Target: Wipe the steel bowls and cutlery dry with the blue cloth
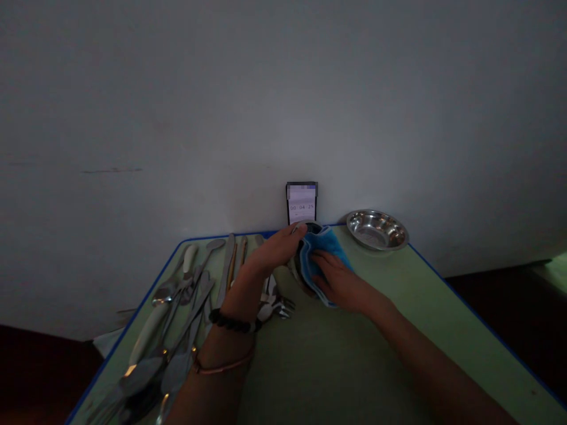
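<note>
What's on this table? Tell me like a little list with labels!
left hand: grips a small metal dish, mostly hidden
right hand: presses a blue cloth against that dish
left side: cutlery lying on the table
far right: steel bowl, apart from both hands
by the wall: phone standing upright, showing a timer
table colour: green top, blue edge

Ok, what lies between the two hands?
Seen in the head view: a blue cloth over a small metal vessel, held by the left hand and right hand.

Head-worn view, forward and down, close over table (pixel 398 330)
</note>
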`<state>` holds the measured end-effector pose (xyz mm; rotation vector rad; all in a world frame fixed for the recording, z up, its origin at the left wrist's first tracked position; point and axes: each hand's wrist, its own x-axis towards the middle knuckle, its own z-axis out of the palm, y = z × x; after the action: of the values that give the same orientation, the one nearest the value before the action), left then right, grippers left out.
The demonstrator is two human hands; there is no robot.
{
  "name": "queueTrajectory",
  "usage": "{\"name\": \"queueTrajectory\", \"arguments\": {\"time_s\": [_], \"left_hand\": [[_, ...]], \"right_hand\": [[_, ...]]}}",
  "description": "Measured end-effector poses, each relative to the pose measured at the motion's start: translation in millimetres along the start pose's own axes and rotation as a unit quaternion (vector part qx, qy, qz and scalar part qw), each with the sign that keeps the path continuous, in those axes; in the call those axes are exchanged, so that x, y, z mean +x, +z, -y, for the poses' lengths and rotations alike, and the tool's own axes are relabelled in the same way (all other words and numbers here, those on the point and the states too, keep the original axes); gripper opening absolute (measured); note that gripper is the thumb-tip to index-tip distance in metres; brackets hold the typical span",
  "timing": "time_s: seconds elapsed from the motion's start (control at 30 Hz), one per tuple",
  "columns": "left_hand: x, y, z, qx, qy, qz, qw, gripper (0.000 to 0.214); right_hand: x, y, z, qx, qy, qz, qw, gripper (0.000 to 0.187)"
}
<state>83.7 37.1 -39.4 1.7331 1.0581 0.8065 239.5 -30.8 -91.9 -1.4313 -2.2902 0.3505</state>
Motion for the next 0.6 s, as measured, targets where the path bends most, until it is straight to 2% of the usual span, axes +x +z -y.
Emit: {"name": "queueTrajectory", "arguments": {"time_s": [0.1, 0.2, 0.23, 0.43, 0.53, 0.57, 0.6], "left_hand": [[-5, 6.1, -9, 0.004, 0.025, 0.019, 0.999, 0.032], [-17, 17.5, -14, 0.012, 0.043, 0.023, 0.999, 0.032], [-24, 22.3, -14, 0.012, 0.044, 0.018, 0.999, 0.034], [-77, 55.7, 14, -0.094, 0.015, -0.145, 0.985, 0.049], [-93, 70.7, 26, -0.135, 0.019, -0.162, 0.977, 0.050], [-95, 74.7, 29, -0.138, 0.014, -0.153, 0.979, 0.051], [-97, 77.8, 30, -0.133, 0.004, -0.118, 0.984, 0.051]], "right_hand": [[-17, 19, -1, 0.031, 0.023, -0.069, 0.997, 0.045], [-24, 25, -2, 0.047, 0.032, -0.096, 0.994, 0.045], [-24, 24, -2, 0.055, 0.026, -0.096, 0.994, 0.045], [-25, 11, 6, 0.131, -0.027, -0.048, 0.990, 0.048], [-34, 5, 17, 0.146, -0.037, -0.030, 0.988, 0.047], [-38, 3, 21, 0.145, -0.039, -0.029, 0.988, 0.047], [-41, 0, 24, 0.143, -0.042, -0.026, 0.989, 0.049]]}}
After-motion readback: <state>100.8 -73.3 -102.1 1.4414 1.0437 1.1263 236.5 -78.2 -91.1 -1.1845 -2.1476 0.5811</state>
